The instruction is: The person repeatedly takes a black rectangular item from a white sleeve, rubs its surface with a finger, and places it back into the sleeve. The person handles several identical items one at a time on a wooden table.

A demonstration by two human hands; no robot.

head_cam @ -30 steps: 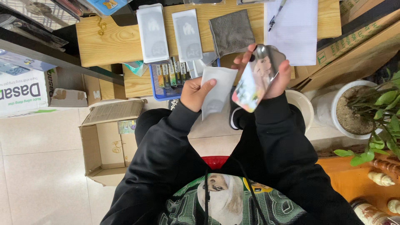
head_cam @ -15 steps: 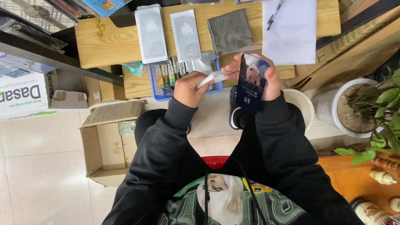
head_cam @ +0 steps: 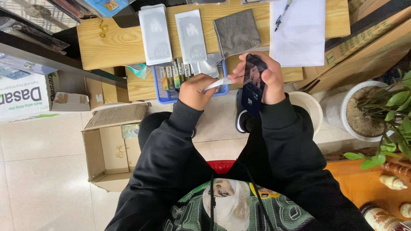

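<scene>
My right hand (head_cam: 267,79) grips a dark smartphone (head_cam: 253,85), held upright and tilted over my lap, its glossy screen facing me. My left hand (head_cam: 196,90) pinches a thin white strip or folded wipe (head_cam: 217,84) whose tip reaches the phone's left edge. Both hands hover just in front of a low wooden table (head_cam: 107,45). A blue basket (head_cam: 165,96) with small packets sits right behind my left hand. On the table lie two white flat packages (head_cam: 156,34) and a grey cloth (head_cam: 236,32).
White paper with a pen (head_cam: 297,32) lies at the table's right. An open cardboard box (head_cam: 107,149) stands on the tiled floor to the left. A white pot with a green plant (head_cam: 364,111) is on the right. Cardboard leans at the upper right.
The phone has turned from its pale back side to its dark screen side. The white sheet in my left hand has gone from broad and open to a narrow strip at the phone's edge.
</scene>
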